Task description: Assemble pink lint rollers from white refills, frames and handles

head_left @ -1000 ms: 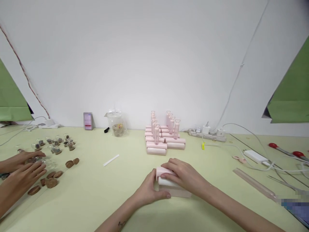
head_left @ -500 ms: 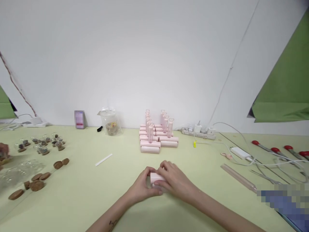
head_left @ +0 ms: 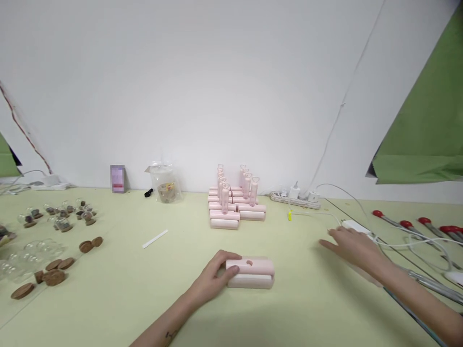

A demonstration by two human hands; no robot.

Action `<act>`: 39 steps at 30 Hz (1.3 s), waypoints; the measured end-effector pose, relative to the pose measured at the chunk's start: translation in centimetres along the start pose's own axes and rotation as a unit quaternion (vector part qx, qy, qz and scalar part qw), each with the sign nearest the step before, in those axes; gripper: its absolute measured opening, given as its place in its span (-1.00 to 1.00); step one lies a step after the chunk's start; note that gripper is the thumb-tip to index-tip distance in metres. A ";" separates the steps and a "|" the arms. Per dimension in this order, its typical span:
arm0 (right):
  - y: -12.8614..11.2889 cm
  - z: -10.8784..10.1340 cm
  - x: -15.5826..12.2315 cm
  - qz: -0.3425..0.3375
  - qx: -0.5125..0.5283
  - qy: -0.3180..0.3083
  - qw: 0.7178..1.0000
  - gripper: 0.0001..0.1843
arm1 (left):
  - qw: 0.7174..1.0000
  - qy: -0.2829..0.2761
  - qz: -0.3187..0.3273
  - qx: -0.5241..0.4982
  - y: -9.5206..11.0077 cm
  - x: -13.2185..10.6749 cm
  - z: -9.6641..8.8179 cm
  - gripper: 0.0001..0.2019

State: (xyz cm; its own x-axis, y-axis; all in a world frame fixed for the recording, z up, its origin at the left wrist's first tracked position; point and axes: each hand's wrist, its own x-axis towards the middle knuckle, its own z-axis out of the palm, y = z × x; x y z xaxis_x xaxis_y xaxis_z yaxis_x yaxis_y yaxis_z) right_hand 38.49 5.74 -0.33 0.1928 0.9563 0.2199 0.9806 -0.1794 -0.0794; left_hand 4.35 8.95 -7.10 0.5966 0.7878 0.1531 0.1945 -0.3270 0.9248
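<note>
Right hand [head_left: 352,246] has left the roller [head_left: 255,272], which sits on the table [head_left: 173,270], its top notch [head_left: 249,262] uncovered; only my left hand [head_left: 214,277] clamps its left end. Right thumb and fingers apart, near the charger [head_left: 356,224]. Forearm covers most of the tube [head_left: 364,275]; under the palm, can't tell.

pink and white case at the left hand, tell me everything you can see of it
The pink and white case looks like smooth plastic: a rounded pink upper part above a paler front section, with a small curved mark or opening on top. It lies lengthwise on the table, and the left hand grips its left end.
</note>
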 end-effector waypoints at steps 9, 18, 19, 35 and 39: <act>0.4 1.2 -1.6 0.005 0.048 -0.051 0.998 -0.75 | 1.000 -0.015 -0.001 0.007 -0.2 -0.3 0.0 -0.44; -13.3 -0.7 -2.7 -0.198 0.487 -0.029 0.850 -0.83 | 1.000 -0.002 0.012 0.001 -0.4 0.4 0.0 -0.69; -13.8 -0.5 -2.8 -0.204 0.480 -0.028 0.852 -0.81 | 1.000 -0.002 0.013 -0.002 -0.4 0.5 0.1 -0.69; -14.5 -2.8 -2.1 -0.222 0.399 -0.144 0.878 -0.83 | 1.000 -0.014 -0.015 -0.024 -0.4 0.2 0.1 -0.66; -14.6 -3.7 -1.5 -0.224 0.367 -0.167 0.887 -0.81 | 1.000 -0.021 0.001 -0.006 -0.3 -0.2 0.0 -0.50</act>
State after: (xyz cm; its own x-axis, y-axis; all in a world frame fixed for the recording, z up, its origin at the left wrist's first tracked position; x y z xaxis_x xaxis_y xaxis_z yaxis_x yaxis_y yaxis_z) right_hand 24.00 6.09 4.10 -0.3528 0.9304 0.0991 0.6445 0.3184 -0.6952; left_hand 4.18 8.91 -7.37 0.6285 0.7651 0.1399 0.1853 -0.3220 0.9284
